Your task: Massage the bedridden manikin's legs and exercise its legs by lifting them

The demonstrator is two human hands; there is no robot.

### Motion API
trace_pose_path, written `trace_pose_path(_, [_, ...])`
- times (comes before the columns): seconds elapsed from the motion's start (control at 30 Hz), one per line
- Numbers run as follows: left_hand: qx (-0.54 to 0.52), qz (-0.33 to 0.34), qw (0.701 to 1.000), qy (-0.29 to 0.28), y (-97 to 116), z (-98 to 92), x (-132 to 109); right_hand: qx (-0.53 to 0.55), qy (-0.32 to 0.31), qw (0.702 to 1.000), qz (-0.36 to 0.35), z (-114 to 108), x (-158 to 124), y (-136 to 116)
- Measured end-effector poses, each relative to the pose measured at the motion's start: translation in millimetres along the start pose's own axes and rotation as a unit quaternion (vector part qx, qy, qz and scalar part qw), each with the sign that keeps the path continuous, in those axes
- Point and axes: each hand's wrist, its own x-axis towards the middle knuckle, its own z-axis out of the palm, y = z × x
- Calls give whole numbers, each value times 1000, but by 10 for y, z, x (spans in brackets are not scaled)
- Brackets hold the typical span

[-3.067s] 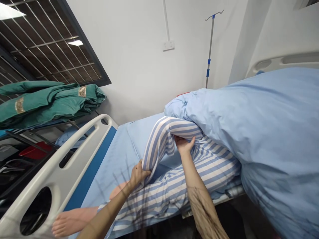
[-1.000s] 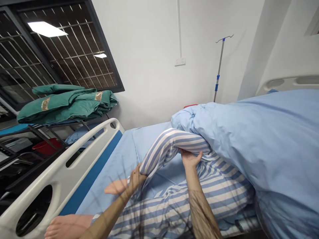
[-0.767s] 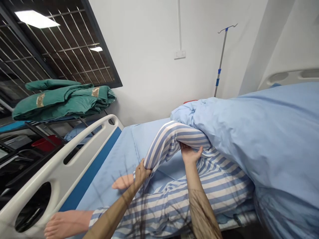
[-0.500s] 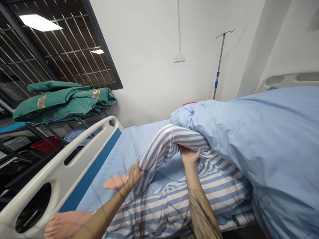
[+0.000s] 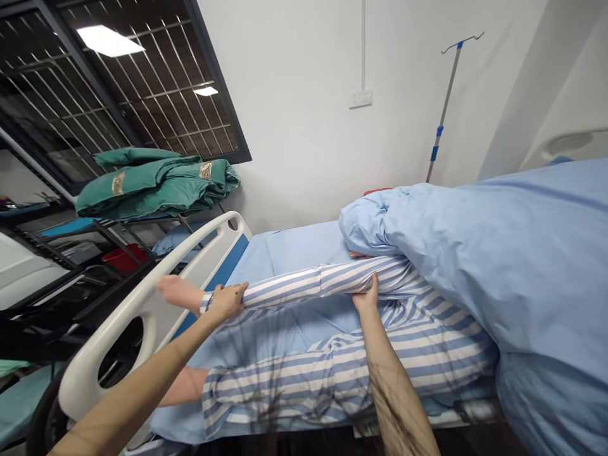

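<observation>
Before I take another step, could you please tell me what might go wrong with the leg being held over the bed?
The raised leg might drop if the left hand, near its ankle, or the right hand, under about the knee, slips.
Its bare foot overlaps the footboard in this view, so it might bump it if the leg shifts.
The duvet hangs over the bed's near side and could be dragged down if caught.

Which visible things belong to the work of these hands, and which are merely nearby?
In the work:
left hand, gripping near the ankle
right hand, supporting higher up
raised striped leg
bed

Merely nearby:
green bundle
red container
drip stand
</observation>
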Motion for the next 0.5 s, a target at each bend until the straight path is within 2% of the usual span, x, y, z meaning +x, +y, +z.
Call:
trace_pose_path(0.1, [28, 13, 999, -19, 9, -107, 22, -15, 33, 999, 5, -28, 9, 23])
trace_pose_path(0.23, [22, 17, 999, -19, 0, -79, 79, -26, 48, 998, 16, -39, 39, 29])
trace_pose_path(0.37, [5, 13, 1000, -19, -11, 92, 156, -33, 40, 999, 16, -68, 74, 38])
trace_pose_path(0.5, [-22, 15, 999, -20, 25, 364, 221, -58, 45, 997, 12, -120, 120, 62])
